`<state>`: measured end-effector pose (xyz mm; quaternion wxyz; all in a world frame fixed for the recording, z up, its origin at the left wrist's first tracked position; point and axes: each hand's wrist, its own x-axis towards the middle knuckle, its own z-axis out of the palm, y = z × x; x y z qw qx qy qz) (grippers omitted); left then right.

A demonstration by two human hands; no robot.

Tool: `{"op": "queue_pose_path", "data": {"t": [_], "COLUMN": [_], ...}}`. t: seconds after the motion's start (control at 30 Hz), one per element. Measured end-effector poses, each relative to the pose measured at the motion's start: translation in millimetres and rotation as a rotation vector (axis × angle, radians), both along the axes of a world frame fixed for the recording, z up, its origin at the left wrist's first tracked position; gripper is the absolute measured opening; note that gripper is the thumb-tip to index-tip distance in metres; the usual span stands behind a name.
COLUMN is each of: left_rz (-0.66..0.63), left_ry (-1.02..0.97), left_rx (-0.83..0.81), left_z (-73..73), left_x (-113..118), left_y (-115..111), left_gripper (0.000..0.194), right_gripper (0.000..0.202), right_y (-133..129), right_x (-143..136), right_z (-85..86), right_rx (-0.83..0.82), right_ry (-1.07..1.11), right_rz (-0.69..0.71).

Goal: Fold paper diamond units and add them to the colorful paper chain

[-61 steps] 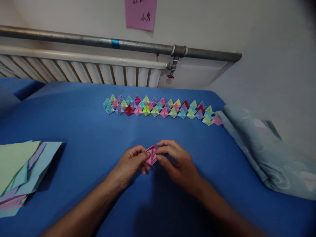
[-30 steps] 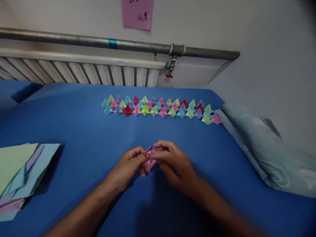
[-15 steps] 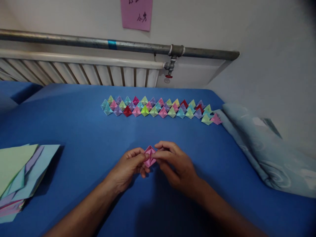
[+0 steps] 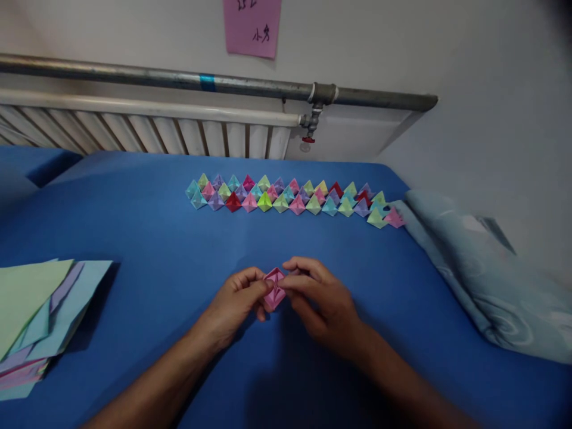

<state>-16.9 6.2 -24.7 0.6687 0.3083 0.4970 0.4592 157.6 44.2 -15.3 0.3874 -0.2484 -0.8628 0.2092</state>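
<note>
A small pink origami boat (image 4: pixel 276 292), diamond-shaped from above with a ridge along its middle, is held just over the blue surface. My left hand (image 4: pixel 243 298) pinches its left side, thumb on top and fingers beneath. On the right side, my right hand (image 4: pixel 322 298) grips the boat's edge between thumb and index finger, its other fingers curled. Beyond my hands, several folded paper boats (image 4: pixel 297 205) in many colours lie in close rows.
A stack of coloured paper sheets (image 4: pixel 31 310) lies at the left on the blue table (image 4: pixel 147 238). A folded light-blue cloth (image 4: pixel 473 274) rests along the right wall. Behind the table run a white radiator (image 4: pixel 214 138), a metal pipe (image 4: pixel 147 76) and a red-handled valve (image 4: pixel 308 140).
The view has shifted slightly, so everything sits a little further right. Both hands keep hold of the pink boat, with barely any finger movement.
</note>
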Motion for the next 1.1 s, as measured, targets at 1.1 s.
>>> {"op": "queue_pose_path", "data": {"t": [1.1], "left_rz": [0.013], "left_ry": [-0.055], "left_rx": [-0.045], "left_z": [1.2], "left_x": [-0.7], "left_y": [-0.4], "left_gripper": [0.032], "right_gripper": [0.022], "right_y": [3.5], "right_x": [2.8], "right_z": [3.6], "right_rx": [0.065], "right_ry": [-0.092], "right_rz": [-0.001]}}
